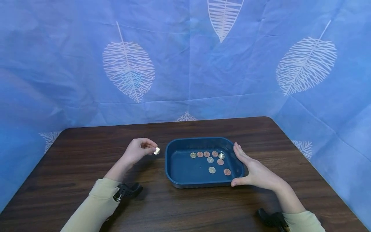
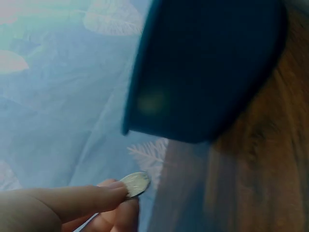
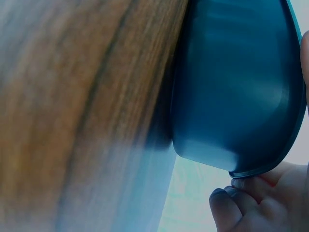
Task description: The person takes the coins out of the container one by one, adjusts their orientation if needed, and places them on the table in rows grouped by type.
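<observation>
Left of centre in the frame, the left hand (image 1: 139, 150) has its grip closed in a pinch, thumb and fingertips holding a shiny coin (image 1: 156, 151) by its edge. The coin is just beside the left end of a dark blue tray (image 1: 182, 170), near the middle of the frame on a dark wood-grained counter (image 1: 185, 209). In the left wrist view the coin juts from the fingertips at lower centre, apart from the tray above it. Right of centre, the right hand (image 1: 256, 174) has its grip spread rather than clenched, thumb at the tray's lower right corner and fingers at its upper right. Loose coins (image 1: 210, 159) lie flat inside, mostly in the tray's right half, some coppery, others silvery or yellowish. Black straps (image 1: 131, 190) circle both wrists beside pale sleeves (image 1: 95, 206), at lower left and lower right. Across the upper frame hangs a blue cloth (image 1: 185, 64) printed with white leaves (image 1: 128, 67), one towards each side and another at top centre.
</observation>
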`<state>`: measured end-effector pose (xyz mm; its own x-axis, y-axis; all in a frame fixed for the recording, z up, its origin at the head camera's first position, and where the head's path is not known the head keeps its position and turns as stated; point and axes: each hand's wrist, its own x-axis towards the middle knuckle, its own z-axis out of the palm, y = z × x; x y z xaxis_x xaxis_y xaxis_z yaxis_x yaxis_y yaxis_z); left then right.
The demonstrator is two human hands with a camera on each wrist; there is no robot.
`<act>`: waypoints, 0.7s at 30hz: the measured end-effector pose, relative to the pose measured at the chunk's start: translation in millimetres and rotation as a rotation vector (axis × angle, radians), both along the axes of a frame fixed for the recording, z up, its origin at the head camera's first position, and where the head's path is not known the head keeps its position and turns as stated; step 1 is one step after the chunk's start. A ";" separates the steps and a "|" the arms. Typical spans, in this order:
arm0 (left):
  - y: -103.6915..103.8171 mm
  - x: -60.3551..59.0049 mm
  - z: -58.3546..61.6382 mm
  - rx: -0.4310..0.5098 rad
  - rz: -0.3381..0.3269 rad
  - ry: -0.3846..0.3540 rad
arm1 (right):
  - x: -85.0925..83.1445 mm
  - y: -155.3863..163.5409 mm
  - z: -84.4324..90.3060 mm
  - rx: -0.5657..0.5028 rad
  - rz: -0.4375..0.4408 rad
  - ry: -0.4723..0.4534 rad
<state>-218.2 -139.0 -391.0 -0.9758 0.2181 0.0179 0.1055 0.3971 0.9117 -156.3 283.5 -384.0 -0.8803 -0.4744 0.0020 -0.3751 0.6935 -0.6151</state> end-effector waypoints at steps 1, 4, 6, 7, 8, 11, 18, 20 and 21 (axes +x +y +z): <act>-0.5 -1.2 -3.2 -0.013 -0.012 -0.005 | 0.3 0.1 0.1 -0.001 0.002 0.000; -1.1 -4.5 -11.6 -0.054 -0.037 -0.018 | 0.9 0.4 0.5 -0.004 0.002 -0.003; -1.5 -5.5 -15.1 -0.080 -0.046 -0.013 | 0.9 0.3 0.8 -0.008 0.003 -0.005; -1.1 -6.0 -16.6 -0.092 -0.043 -0.012 | 0.9 0.5 0.7 -0.008 0.002 -0.006; -1.0 -6.3 -17.9 -0.108 -0.045 -0.007 | 0.9 0.7 0.4 -0.008 0.002 -0.008; -1.0 -6.1 -21.3 -0.149 -0.049 0.011 | 0.8 1.2 -0.2 -0.008 0.005 -0.010; -0.9 -8.1 -26.2 -0.263 -0.035 0.093 | 0.4 1.9 0.4 -0.009 0.017 -0.012; -0.4 -8.9 -26.5 -0.290 -0.031 0.125 | -0.3 2.1 0.3 -0.007 0.019 -0.008; 0.0 -9.2 -26.4 -0.301 -0.029 0.138 | -0.7 2.2 0.1 -0.005 0.018 -0.006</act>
<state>-227.4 -139.0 -417.4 -0.9619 0.2616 0.0797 0.2350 0.6417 0.7301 -157.0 285.8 -383.9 -0.8714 -0.4905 -0.0007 -0.3843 0.6834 -0.6207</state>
